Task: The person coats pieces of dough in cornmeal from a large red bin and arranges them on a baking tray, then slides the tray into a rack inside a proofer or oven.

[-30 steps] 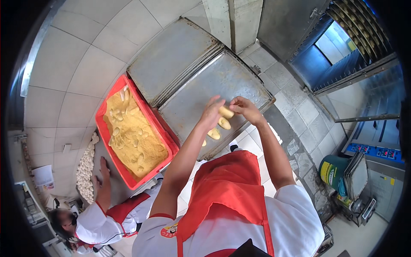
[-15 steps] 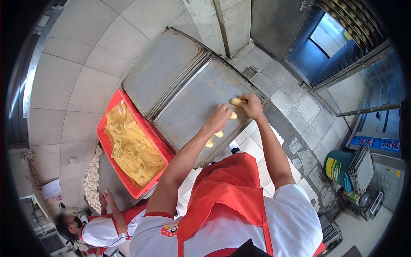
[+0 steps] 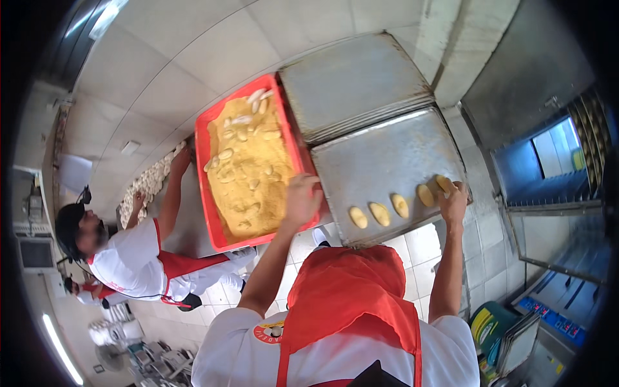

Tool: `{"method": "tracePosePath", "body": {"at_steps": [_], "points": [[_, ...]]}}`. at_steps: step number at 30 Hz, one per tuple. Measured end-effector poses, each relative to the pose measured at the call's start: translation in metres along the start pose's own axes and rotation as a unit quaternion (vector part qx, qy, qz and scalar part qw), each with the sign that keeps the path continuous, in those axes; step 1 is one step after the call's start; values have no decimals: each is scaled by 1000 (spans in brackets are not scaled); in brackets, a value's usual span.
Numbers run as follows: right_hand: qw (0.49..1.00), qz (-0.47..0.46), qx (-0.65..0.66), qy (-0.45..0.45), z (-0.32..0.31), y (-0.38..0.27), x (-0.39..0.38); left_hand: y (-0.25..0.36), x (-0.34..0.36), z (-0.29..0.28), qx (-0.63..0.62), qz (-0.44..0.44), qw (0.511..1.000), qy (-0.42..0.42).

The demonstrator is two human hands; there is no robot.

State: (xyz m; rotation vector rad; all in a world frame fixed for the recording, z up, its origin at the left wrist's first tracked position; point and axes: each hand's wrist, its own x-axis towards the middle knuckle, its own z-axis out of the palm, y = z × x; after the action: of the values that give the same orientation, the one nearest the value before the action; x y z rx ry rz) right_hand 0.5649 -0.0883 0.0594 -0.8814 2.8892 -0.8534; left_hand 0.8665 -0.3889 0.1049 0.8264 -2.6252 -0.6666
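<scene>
Oval dough pieces coated in yellow crumbs (image 3: pixel 380 213) lie in a row along the near edge of a grey metal baking tray (image 3: pixel 380 155). At the row's right end, the fingers of my right hand (image 3: pixel 454 201) close on one dough piece (image 3: pixel 443 182), which rests on or just above the tray. Blurred by motion, my left hand (image 3: pixel 302 201) is over the right rim of a red tub (image 3: pixel 204 164); nothing shows in it, and its fingers are too smeared to read. Yellow crumbs (image 3: pixel 248 177) fill the tub, with several pale dough pieces (image 3: pixel 261 98) in them.
Another stack of metal trays (image 3: pixel 354 80) lies beyond the tray, near the tiled wall. On the left a co-worker (image 3: pixel 132 258) reaches toward a heap of pale dough pieces (image 3: pixel 151 184). An open metal cabinet (image 3: pixel 535 155) with a loaded rack stands at the right.
The view has swung left. My left hand has left the tray for the tub's edge. My right hand remains at the tray's right end with a dough piece.
</scene>
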Motion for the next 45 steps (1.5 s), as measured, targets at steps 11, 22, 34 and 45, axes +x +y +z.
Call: {"method": "tracePosePath", "body": {"at_steps": [11,22,34,45], "points": [[940,-159,191,-235,208,-422,-29,-262,-91,-106,-119,-170,966,153],[913,-206,126,-328,291,-516,4,-338,-15,-170,-216,-218,950,55],[854,-327,-23,-403,331,-648,43,-355,-52,-175,-716,-295,620,123],[850,-302,-65,-428,303,-596,11,-315,-62,-177,-790,-167,584,86]]}}
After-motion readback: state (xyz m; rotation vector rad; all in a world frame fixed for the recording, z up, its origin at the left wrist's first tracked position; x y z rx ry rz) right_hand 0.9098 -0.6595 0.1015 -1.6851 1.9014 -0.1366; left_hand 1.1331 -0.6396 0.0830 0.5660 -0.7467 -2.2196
